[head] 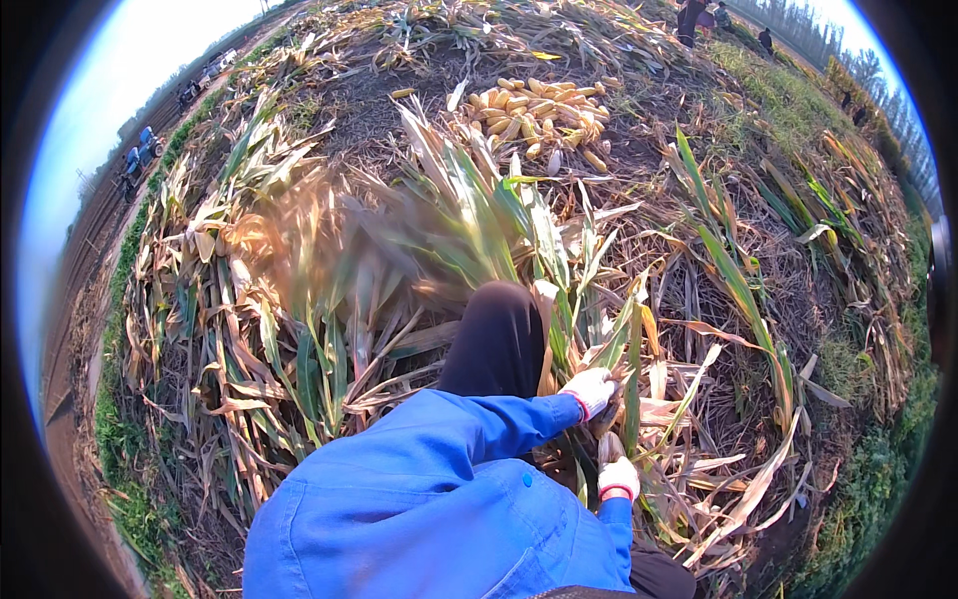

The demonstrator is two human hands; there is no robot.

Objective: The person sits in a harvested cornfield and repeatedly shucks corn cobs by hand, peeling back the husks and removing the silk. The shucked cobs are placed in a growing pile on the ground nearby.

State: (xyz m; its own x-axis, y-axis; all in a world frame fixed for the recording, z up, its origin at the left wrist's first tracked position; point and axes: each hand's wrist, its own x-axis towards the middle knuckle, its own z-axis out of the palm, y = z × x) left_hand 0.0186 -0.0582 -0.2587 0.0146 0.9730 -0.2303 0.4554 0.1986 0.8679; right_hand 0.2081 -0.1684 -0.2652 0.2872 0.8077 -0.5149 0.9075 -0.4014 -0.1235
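In the head view, my left hand (590,391), in a white knit glove with a red-edged cuff, is closed around dry corn husk at the foot of upright leaves. Just below it, my right hand (620,477), gloved the same way, grips the lower end of a husk-covered corn ear (610,449). Fingers and leaves partly hide the ear, so how much husk is peeled back cannot be told. Cut corn stalks (576,299) with green and dried leaves lie around both hands. My bent knee (498,337) is beside the left forearm.
A pile of husked yellow corn ears (539,112) lies on the ground ahead. Flattened stalks (247,359) cover the left side, partly blurred. More stalks (748,299) lie at right. People (690,22) stand far off; a blue tractor (142,150) is at far left.
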